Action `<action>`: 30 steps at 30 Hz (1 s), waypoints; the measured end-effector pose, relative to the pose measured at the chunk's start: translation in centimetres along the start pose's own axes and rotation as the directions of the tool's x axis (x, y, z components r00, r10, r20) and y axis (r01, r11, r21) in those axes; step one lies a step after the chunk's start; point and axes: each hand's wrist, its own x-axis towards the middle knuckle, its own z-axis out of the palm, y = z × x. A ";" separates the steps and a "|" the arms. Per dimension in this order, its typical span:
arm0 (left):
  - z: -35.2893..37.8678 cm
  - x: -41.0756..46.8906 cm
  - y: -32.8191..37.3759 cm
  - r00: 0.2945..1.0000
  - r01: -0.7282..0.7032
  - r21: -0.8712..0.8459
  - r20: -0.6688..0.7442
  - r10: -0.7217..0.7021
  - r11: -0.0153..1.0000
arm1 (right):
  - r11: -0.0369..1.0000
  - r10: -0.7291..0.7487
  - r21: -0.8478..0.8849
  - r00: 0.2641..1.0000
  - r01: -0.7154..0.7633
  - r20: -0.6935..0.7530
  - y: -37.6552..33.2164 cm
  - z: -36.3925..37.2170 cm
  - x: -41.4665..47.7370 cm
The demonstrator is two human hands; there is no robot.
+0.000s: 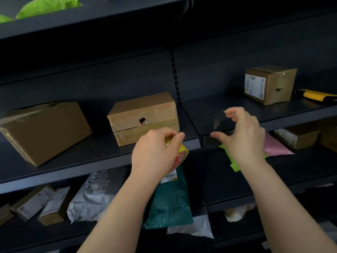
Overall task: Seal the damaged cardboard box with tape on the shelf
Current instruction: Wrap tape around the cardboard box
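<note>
A damaged cardboard box (144, 114) with a dark hole and a split seam in its front stands on the dark shelf (91, 157), at its middle. Just in front of the box, my left hand (155, 152) grips a roll of tape (182, 152) with a yellow and red core. To the right, my right hand (242, 132) is raised with thumb and fingers curved around a clear strip of tape (219, 119) that looks stretched between them. The strip is faint and blurred.
A larger cardboard box (45, 132) sits left on the same shelf. A small labelled box (269, 84) and a yellow tool (315, 94) lie on the right shelf. Mailer bags and parcels (169, 201) fill the shelf below. Green bags (47, 6) lie on the top shelf.
</note>
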 end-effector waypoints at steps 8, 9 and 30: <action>3.3 0.4 3.6 0.998 -0.007 -0.029 0.067 0.009 1.000 | 0.984 0.019 -0.176 0.991 0.004 0.129 4.9 0.0 3.1; 3.6 0.5 3.9 0.998 -0.010 -0.029 0.066 0.012 1.000 | 0.986 0.023 -0.168 0.990 0.001 0.141 5.1 0.0 3.4; 6.3 -0.6 3.7 0.997 -0.066 -0.613 -0.021 0.068 0.788 | 0.976 0.204 -0.086 0.977 -0.199 0.055 8.7 -2.7 3.4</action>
